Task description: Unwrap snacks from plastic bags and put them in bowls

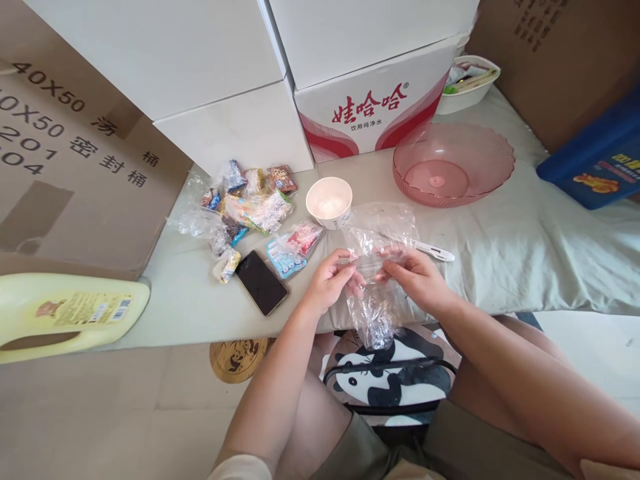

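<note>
In the head view, a pale green cloth-covered surface [493, 257] runs below a white carton with red lettering [370, 113] and beside a large brown cardboard box [80, 160]. At its front edge, a crinkled clear plastic bag [371, 313] is stretched between the person's hands, its lower part hanging over the edge. The left hand [330, 277] pinches one side between thumb and fingers; the right hand [417, 277] pinches the other, with a gap between them. More clear film spreads just beyond; whether it is the same bag, I cannot tell.

Around them are a small round white bowl [329, 199], a slim white-handled tool [436, 251] near the right hand, a translucent pink fluted basin [453, 190], a black-screened phone [261, 283] and a heap of colourful small packets [253, 207].

The step in hand appears to be spreading or parting the thin film. The next move seems to call for a light, even pinch on both sides.
</note>
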### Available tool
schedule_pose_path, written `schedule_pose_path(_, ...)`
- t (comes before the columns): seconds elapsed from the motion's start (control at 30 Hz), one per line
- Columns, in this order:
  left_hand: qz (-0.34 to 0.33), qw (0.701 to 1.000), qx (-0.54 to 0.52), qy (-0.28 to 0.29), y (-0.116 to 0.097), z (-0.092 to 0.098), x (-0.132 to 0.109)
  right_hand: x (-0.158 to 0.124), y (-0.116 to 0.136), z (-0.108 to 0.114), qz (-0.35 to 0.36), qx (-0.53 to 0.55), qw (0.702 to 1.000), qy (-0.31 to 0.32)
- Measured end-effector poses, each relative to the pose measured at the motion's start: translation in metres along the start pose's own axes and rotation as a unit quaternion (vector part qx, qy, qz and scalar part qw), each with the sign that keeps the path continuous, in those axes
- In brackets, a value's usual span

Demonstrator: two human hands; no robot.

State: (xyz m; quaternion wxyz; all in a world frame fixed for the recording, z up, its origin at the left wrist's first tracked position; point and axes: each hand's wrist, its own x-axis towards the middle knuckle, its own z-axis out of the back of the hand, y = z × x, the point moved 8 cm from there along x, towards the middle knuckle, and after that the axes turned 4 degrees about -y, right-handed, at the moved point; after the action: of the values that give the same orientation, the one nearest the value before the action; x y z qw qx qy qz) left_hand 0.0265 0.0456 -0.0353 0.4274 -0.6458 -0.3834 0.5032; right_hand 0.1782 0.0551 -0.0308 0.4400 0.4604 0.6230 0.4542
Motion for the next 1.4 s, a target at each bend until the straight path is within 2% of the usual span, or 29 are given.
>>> schedule_pose_path(0.17, 0.021, 0.996, -0.088, -0.029, -0.002, 0.008, 0.001, -0.004, 0.007, 0.004, 0.016, 0.056, 0.998, 0.008)
schedule_pose_path(0.27, -0.024, 0.996, -0.041, -0.076, -0.008, 0.016, 0.003, -0.004, 0.01, 0.003, 0.003, 0.05, 0.999, 0.02)
schedule_pose_path(0.37, -0.085, 0.989, 0.005, -0.125, -0.014, 0.025, 0.004, 0.0, 0.009, 0.01, -0.035, 0.052, 0.998, -0.026)
schedule_pose_path(0.47, -0.122, 0.984, 0.019, -0.129, -0.02, 0.031, 0.004, 0.003, 0.003, 0.013, -0.085, 0.086, 0.991, -0.055)
schedule_pose_path(0.53, -0.155, 0.979, 0.055, -0.124, -0.028, 0.032, 0.002, 0.005, 0.0, 0.011, -0.104, 0.098, 0.989, -0.045)
schedule_pose_path(0.63, -0.186, 0.968, 0.113, -0.123, -0.037, 0.031, -0.002, 0.005, -0.005, 0.005, -0.111, 0.037, 0.993, -0.007)
schedule_pose_path(0.73, -0.162, 0.978, 0.056, -0.118, -0.034, 0.029, -0.002, 0.005, -0.006, 0.003, -0.092, -0.036, 0.995, 0.023)
schedule_pose_path(0.8, -0.125, 0.987, -0.014, -0.096, -0.028, 0.024, 0.0, 0.007, -0.001, 0.007, -0.062, -0.043, 0.997, 0.003)
schedule_pose_path(0.87, -0.07, 0.995, -0.057, -0.053, -0.02, 0.012, 0.003, 0.008, 0.007, 0.013, -0.032, -0.027, 0.999, -0.03)
schedule_pose_path(0.93, -0.018, 0.998, -0.056, -0.021, -0.012, 0.001, 0.005, 0.008, 0.013, 0.018, -0.017, 0.011, 0.999, -0.049)
schedule_pose_path(1.0, 0.006, 0.998, -0.05, -0.022, -0.008, -0.005, 0.008, 0.009, 0.015, 0.017, -0.022, 0.05, 0.998, -0.034)
schedule_pose_path(1.07, 0.008, 0.997, -0.061, -0.043, -0.008, -0.007, 0.011, 0.01, 0.012, 0.01, -0.051, 0.06, 0.997, 0.022)
schedule_pose_path(1.13, -0.01, 0.996, -0.059, -0.069, -0.01, -0.006, 0.017, 0.01, 0.009, 0.006, -0.072, 0.024, 0.995, 0.066)
schedule_pose_path(1.23, -0.077, 0.989, 0.051, -0.116, -0.017, 0.0, 0.025, 0.013, 0.01, 0.019, -0.052, -0.069, 0.995, 0.047)
schedule_pose_path(1.3, -0.099, 0.982, 0.114, -0.118, -0.019, 0.0, 0.029, 0.015, 0.011, 0.029, -0.038, -0.115, 0.992, 0.019)
schedule_pose_path(1.4, -0.071, 0.991, 0.057, -0.094, -0.014, -0.003, 0.03, 0.018, 0.008, 0.035, -0.053, -0.086, 0.995, 0.024)
